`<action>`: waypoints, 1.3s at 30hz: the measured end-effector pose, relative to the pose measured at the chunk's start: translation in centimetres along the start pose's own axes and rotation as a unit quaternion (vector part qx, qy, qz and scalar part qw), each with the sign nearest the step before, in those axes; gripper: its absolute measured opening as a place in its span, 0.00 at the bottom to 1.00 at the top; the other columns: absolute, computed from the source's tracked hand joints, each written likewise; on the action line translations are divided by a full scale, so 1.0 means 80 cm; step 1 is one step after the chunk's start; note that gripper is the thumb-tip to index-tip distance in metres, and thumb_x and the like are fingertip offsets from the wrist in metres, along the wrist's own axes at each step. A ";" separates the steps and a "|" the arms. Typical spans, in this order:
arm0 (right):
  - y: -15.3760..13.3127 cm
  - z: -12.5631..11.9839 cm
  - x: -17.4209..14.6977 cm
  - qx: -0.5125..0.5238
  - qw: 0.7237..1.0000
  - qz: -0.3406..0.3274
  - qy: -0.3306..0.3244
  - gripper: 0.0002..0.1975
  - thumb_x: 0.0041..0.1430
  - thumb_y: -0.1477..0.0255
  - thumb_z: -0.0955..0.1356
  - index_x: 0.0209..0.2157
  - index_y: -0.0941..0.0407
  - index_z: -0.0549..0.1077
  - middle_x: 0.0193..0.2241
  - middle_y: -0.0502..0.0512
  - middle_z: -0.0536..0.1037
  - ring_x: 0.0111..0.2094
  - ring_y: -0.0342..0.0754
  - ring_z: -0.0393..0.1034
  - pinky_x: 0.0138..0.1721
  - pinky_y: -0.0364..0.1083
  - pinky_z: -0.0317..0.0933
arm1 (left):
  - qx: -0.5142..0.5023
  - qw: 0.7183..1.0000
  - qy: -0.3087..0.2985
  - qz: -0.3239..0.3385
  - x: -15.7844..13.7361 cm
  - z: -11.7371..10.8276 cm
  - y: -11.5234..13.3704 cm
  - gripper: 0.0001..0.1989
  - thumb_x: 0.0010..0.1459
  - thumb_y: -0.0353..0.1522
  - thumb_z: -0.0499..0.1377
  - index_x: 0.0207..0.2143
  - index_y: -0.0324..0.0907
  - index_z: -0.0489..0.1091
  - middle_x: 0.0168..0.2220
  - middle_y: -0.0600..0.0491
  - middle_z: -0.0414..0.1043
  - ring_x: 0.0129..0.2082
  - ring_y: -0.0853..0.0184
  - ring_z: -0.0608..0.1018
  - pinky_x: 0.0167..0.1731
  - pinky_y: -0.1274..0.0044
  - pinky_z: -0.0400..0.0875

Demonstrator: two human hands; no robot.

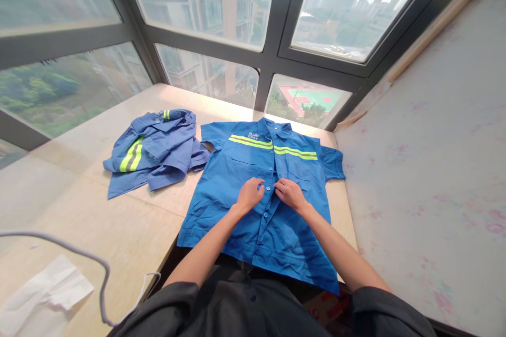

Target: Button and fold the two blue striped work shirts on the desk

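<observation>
A blue short-sleeved work shirt [245, 168] lies front up and spread out, its collar toward the window. Yellow-green and grey reflective bands cross its chest, and its two front edges part below the chest. My left hand [250, 194] rests over the front beside a button [268, 188], fingers bent with a gap between thumb and forefinger. On the other side of that button, my right hand [290, 193] pinches the edge of the shirt's front opening. Lower down, another button [265, 215] shows on the front strip.
A second blue shirt [158, 150] with reflective bands lies crumpled on the pale wooden surface [130, 226]. At lower left are a grey cable [79, 250] and white paper [47, 292]. Framed windows [272, 58] stand behind; a flower-patterned wall [427, 168] bounds the right.
</observation>
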State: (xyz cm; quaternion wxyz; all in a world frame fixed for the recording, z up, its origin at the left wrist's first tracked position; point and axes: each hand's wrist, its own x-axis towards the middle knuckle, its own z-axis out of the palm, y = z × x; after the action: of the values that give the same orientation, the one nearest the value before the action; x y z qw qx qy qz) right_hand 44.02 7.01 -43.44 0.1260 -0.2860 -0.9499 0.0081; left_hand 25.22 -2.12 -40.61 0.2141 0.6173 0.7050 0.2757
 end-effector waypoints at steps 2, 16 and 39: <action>0.005 0.003 -0.001 0.020 0.999 -0.011 0.025 0.12 0.64 0.76 0.63 0.39 0.54 0.78 0.35 0.56 0.77 0.35 0.47 0.68 0.39 0.43 0.58 | 0.017 0.999 -0.041 -0.021 0.007 0.023 0.010 0.15 0.62 0.29 0.53 0.47 0.43 0.76 0.45 0.49 0.78 0.45 0.65 0.77 0.50 0.76 0.70; 0.022 0.030 -0.001 0.052 0.996 -0.065 0.034 0.13 0.67 0.74 0.63 0.42 0.51 0.80 0.35 0.56 0.76 0.34 0.45 0.67 0.36 0.43 0.57 | 0.031 0.994 -0.080 -0.064 0.029 0.033 0.013 0.10 0.61 0.30 0.57 0.39 0.45 0.79 0.42 0.47 0.77 0.45 0.63 0.77 0.47 0.74 0.68; 0.008 0.039 -0.007 0.099 0.992 -0.045 0.066 0.18 0.70 0.74 0.58 0.49 0.50 0.78 0.36 0.58 0.76 0.37 0.47 0.69 0.40 0.46 0.64 | -0.074 0.991 -0.018 -0.108 0.023 0.048 0.003 0.03 0.61 0.28 0.58 0.36 0.43 0.71 0.35 0.51 0.78 0.38 0.64 0.78 0.37 0.76 0.67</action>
State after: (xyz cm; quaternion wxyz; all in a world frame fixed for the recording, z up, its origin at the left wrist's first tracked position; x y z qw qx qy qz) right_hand 44.07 7.42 -46.66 0.2162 -0.2295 -0.9458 0.0778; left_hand 27.58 0.23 -43.28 0.3008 0.5248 0.7412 0.2912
